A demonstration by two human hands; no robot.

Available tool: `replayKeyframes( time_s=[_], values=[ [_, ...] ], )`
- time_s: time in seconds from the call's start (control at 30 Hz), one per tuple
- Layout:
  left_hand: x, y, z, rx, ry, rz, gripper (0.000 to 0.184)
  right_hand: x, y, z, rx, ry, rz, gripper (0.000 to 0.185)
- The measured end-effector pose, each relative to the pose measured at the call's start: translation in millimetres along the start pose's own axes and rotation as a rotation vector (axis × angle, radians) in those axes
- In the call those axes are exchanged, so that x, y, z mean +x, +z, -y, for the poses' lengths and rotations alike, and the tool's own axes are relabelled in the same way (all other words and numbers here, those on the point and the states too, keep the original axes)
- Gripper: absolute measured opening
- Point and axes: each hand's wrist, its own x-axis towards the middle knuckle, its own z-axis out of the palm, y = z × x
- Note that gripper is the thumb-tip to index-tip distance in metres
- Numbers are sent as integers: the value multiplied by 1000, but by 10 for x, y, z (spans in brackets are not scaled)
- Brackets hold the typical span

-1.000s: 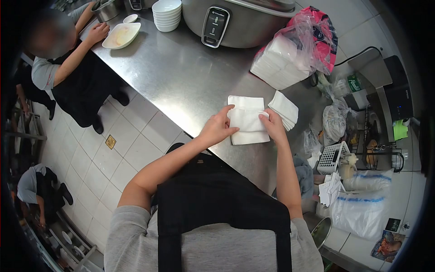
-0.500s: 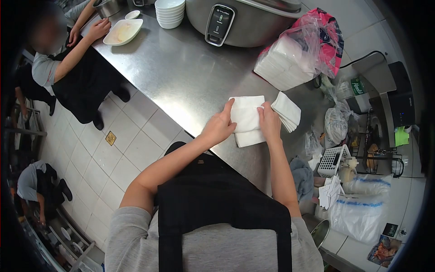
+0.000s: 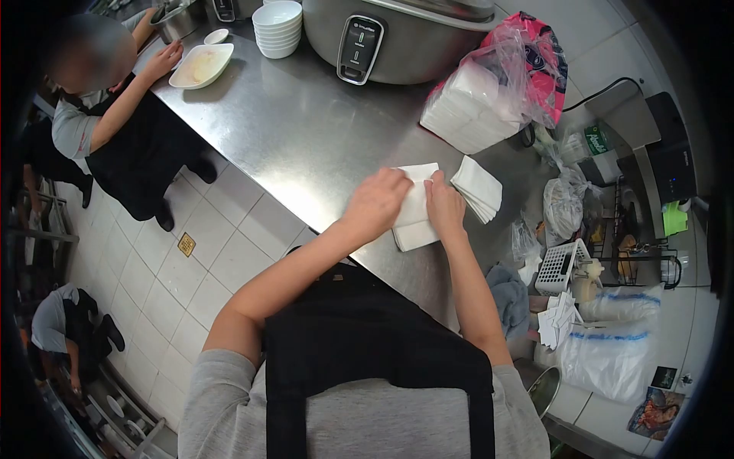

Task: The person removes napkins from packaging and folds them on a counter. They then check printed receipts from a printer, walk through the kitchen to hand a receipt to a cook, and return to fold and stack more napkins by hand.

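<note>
Folding seems in hand: over the counter (image 3: 336,130), the right hand (image 3: 446,203) pinches the napkin (image 3: 416,210) at three o'clock; the left hand (image 3: 376,203), blurred, covers nine o'clock, grip unclear. Next calls for aligned edges.

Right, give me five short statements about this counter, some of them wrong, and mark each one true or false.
1. The right hand touches the folded napkins. True.
2. The fanned napkins lie to the left of the folded ones. False: the fanned napkins lie to the right.
3. The stacked bowls stand to the left of the big cooker. True.
4. The shallow dish is black. False: the shallow dish is white.
5. The big napkin pack lies partly inside a clear and pink plastic bag. True.
</note>
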Motion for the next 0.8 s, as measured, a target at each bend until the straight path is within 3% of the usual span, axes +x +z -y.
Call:
replayKeyframes(
  time_s=[0.03,0.1,0.17,0.23,0.27,0.33,0.37,0.43,0.53,0.63,0.8],
  values=[
    [25,108,-26,-1,1,-1,49,0,-7,2,3,-19,-15,22],
    [71,451,-23,149,230,-128,51,20,-48,4,15,1,24,21],
    [11,631,-39,121,154,-10,55,7,-120,-11,26,29,65,19],
    [-7,658,-31,197,165,-9,59,-44,-242,-41,315,69,-137,19],
    [-6,681,-30,193,163,-10,59,-115,-277,-56,311,68,-134,19],
    [-24,676,-35,200,152,-3,62,-344,-323,-59,335,-223,-156,33],
    [-24,664,-27,203,151,-5,62,-471,-307,-31,336,-227,-159,33],
    [-17,662,-28,271,152,42,65,-727,-221,0,425,-402,13,47],
    [-34,576,-34,281,164,112,65,-905,-149,-228,141,-344,41,51],
    [-66,458,-25,263,306,152,67,-883,-129,-387,92,-192,52,50],
    [-356,356,39,254,325,226,72,-799,-237,-374,74,-201,28,41]
  ],
)
